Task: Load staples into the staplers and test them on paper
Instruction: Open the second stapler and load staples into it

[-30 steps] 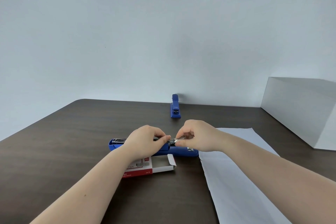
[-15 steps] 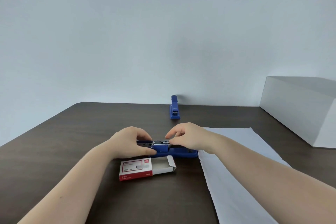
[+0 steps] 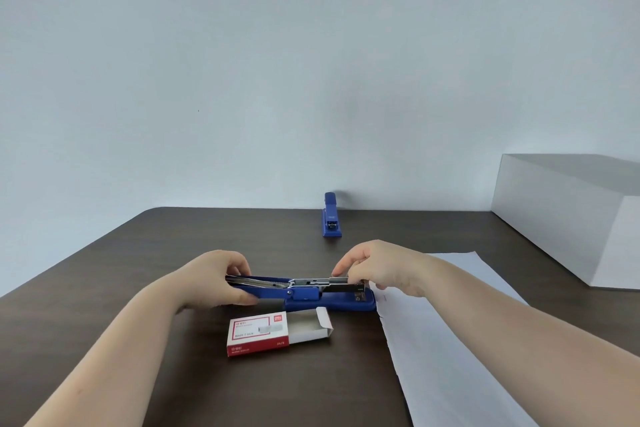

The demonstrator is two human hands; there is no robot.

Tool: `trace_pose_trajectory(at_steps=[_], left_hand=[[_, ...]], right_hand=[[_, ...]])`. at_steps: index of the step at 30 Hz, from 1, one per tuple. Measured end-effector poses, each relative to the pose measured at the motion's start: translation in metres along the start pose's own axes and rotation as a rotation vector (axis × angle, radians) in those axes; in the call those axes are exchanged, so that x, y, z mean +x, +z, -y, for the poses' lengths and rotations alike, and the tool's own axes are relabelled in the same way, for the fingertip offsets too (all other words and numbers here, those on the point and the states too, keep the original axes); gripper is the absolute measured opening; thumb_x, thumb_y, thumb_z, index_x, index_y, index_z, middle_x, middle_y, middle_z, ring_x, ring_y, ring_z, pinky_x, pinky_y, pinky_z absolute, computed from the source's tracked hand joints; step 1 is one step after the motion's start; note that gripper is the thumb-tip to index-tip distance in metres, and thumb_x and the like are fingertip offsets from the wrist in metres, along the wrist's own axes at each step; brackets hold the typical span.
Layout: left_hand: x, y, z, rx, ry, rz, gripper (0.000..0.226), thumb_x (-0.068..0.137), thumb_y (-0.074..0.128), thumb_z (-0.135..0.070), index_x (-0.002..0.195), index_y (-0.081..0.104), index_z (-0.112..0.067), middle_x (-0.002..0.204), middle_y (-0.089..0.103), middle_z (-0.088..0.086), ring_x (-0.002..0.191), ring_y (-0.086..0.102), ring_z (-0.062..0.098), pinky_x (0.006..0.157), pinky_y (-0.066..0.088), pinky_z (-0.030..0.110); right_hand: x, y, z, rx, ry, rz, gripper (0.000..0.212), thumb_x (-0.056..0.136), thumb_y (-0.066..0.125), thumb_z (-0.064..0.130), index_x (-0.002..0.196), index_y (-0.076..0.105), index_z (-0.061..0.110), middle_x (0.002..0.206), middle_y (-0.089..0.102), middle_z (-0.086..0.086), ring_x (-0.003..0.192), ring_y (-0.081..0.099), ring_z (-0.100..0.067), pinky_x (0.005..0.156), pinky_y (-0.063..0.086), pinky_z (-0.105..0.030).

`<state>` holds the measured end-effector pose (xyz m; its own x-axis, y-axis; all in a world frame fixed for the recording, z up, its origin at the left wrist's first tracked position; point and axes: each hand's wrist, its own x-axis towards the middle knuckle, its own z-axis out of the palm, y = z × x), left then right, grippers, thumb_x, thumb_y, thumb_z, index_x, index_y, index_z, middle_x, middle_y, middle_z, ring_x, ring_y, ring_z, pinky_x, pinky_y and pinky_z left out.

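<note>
Opened blue stapler spans both hands: left hand grips its lid end; right hand fingertips pinch staple strip over the magazine.

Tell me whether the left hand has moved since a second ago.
Yes. The left hand has slid leftward along the near stapler, away from the right hand; it was over the staple box, now left of it.

The left hand has drawn the blue stapler's hinged lid further leftward, baring more metal staple channel.
</note>
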<state>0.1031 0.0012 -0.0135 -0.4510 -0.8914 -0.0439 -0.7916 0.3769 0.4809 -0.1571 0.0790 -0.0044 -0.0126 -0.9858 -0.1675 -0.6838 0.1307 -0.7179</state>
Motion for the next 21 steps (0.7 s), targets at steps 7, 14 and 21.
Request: trace_pose_trajectory(at_steps=[7, 14, 21], left_hand=[[-0.008, -0.012, -0.008, -0.230, 0.048, -0.147, 0.027, 0.064, 0.085, -0.023, 0.086, 0.069, -0.024, 0.082, 0.071, 0.000, 0.071, 0.064, 0.015, 0.062, 0.050, 0.022], [-0.009, -0.018, -0.028, -0.458, 0.125, -0.255, 0.034, 0.066, 0.084, -0.015, 0.094, 0.066, -0.022, 0.089, 0.074, 0.003, 0.078, 0.066, 0.008, 0.069, 0.048, 0.019], [-0.004, -0.014, -0.061, -0.388, 0.171, -0.251, 0.035, 0.067, 0.084, -0.018, 0.097, 0.067, -0.025, 0.086, 0.073, -0.005, 0.072, 0.062, -0.002, 0.068, 0.045, 0.016]], right_hand=[[0.007, 0.006, 0.000, 0.015, -0.023, -0.021, 0.015, 0.083, 0.068, 0.028, 0.096, 0.074, 0.023, 0.091, 0.064, 0.008, 0.086, 0.056, -0.009, 0.069, 0.043, -0.020], [0.014, 0.002, 0.011, -0.005, 0.074, 0.034, 0.016, 0.081, 0.067, 0.021, 0.095, 0.074, 0.023, 0.093, 0.062, 0.000, 0.082, 0.049, -0.016, 0.064, 0.040, -0.025], [0.008, -0.005, -0.012, 0.177, 0.045, 0.011, 0.014, 0.081, 0.070, 0.026, 0.094, 0.073, 0.021, 0.087, 0.063, -0.001, 0.073, 0.047, -0.015, 0.061, 0.036, -0.027]])
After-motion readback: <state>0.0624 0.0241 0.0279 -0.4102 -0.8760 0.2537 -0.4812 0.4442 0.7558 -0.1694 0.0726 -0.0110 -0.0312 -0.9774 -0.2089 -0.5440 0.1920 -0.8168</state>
